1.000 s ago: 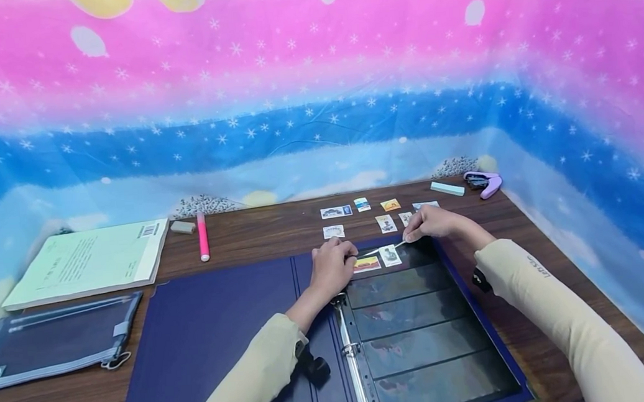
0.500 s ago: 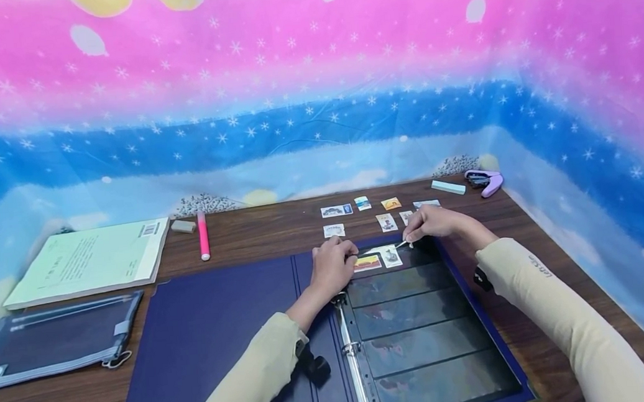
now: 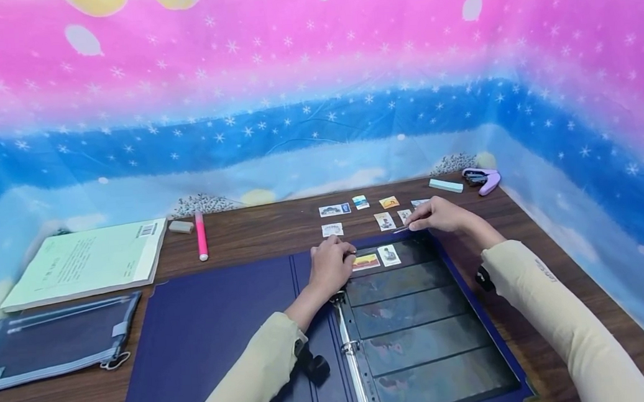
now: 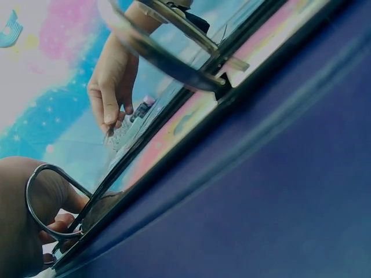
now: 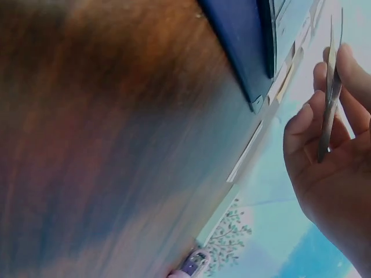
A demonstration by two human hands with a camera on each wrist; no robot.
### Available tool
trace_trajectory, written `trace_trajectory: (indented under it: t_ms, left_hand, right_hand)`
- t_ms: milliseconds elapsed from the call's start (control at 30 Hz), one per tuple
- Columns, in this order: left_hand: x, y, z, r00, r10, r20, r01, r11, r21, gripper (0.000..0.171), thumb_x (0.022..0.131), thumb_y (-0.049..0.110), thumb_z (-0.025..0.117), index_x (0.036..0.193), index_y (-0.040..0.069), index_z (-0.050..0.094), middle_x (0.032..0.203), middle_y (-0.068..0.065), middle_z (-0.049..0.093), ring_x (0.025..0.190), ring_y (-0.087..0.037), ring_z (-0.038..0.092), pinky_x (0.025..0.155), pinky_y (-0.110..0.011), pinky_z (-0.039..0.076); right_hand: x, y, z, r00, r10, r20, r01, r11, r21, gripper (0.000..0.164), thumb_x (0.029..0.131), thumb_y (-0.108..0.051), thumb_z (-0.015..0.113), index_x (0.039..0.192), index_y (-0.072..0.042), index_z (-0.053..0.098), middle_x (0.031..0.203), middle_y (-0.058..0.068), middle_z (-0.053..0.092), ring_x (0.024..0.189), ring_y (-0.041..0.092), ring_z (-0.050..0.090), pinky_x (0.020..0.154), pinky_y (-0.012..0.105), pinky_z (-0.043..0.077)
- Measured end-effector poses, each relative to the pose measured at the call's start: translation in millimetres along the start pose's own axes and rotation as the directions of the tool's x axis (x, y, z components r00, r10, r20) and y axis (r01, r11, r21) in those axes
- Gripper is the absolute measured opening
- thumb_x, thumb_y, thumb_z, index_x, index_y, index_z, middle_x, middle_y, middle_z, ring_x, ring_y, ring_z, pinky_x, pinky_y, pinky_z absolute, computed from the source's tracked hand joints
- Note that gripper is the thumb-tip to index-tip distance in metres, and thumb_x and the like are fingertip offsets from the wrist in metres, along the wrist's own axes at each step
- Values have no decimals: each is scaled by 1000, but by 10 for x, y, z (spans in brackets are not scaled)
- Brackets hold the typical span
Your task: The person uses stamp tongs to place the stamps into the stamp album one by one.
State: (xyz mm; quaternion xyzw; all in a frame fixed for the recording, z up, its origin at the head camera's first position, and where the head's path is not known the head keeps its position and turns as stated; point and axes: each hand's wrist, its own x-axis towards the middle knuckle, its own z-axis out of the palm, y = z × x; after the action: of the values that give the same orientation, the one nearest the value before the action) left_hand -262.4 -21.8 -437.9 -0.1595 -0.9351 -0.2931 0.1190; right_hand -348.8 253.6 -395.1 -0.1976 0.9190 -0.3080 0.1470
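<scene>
My right hand (image 3: 437, 215) pinches a pair of metal tweezers (image 5: 330, 92), whose bare tips stand slightly apart in the right wrist view. It hangs over the top edge of an open blue stamp album (image 3: 235, 319). My left hand (image 3: 329, 266) grips the top left of the black pocket page (image 3: 412, 282), beside the upper binder ring (image 4: 35, 202). In the top pocket sit a red and yellow stamp (image 3: 365, 261) and a white stamp with a figure (image 3: 389, 255), side by side. Part of the left fingers is hidden behind the page.
Several loose stamps (image 3: 384, 221) lie behind the album. A pale blue bar (image 3: 446, 185) and a purple stapler (image 3: 483, 179) are at the back right. To the left are a pink marker (image 3: 202, 237), an eraser (image 3: 181, 227), a green book (image 3: 87, 261) and a zip pouch (image 3: 57, 341).
The right hand has lifted the tweezers up and back, away from the top pocket. The white stamp stays in the pocket beside the red and yellow one. The left hand has barely moved.
</scene>
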Motion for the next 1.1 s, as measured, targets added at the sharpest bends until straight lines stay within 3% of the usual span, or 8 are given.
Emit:
trace_trajectory:
  t_ms: [167, 333, 533, 700, 900, 1100]
  left_hand:
    - [-1, 2, -5, 1000, 1, 4, -1, 1000, -1, 16, 86, 16, 63, 97, 13, 74, 84, -3, 61, 71, -16, 50, 69, -29, 29]
    - [3, -2, 1, 1000, -5, 8, 5, 1000, -3, 17, 86, 15, 62, 98, 13, 74, 84, -3, 61, 71, -16, 50, 70, -29, 30]
    - [7, -14, 9, 1000, -3, 7, 3, 1000, -6, 17, 86, 15, 63, 98, 13, 74, 84, -3, 61, 73, -17, 53, 72, -31, 33]
    - [0, -19, 0, 1000, -5, 10, 5, 1000, -7, 17, 86, 15, 63, 98, 12, 74, 85, -3, 61, 73, -17, 53, 73, -32, 34]
    - [-1, -13, -14, 1000, -1, 5, 1, 1000, 5, 16, 86, 15, 63, 98, 13, 74, 84, -3, 61, 72, -16, 52, 72, -32, 34]
    - [-1, 7, -25, 1000, -1, 15, 1, 1000, 1, 16, 86, 15, 62, 97, 13, 73, 85, -3, 61, 70, -16, 51, 71, -31, 32]
  right_hand:
    - [-25, 65, -29, 993, 69, -98, -68, 998, 11, 31, 92, -24, 58, 115, -5, 66, 117, 20, 64, 101, 29, 60, 77, 33, 44]
    - [-29, 134, -72, 974, 148, -169, -146, 989, 23, 33, 94, -25, 54, 117, -3, 63, 105, 20, 66, 88, 27, 61, 72, 32, 45]
    - [-5, 254, -100, 965, 146, -219, -156, 987, -31, 31, 94, -22, 55, 114, -2, 65, 101, 20, 68, 82, 23, 62, 65, 28, 43]
    - [72, 265, -47, 965, 145, -216, -161, 986, -54, 29, 93, -22, 56, 112, -3, 67, 97, 18, 69, 74, 19, 60, 64, 29, 44]
    - [209, 144, 19, 968, 162, -192, -183, 978, -99, 27, 91, -25, 59, 108, -7, 69, 111, 18, 67, 70, 18, 65, 70, 34, 49]
    - [309, 78, 44, 969, 176, -173, -198, 973, -115, 25, 90, -26, 60, 105, -8, 71, 82, 11, 71, 64, 16, 58, 66, 31, 43]
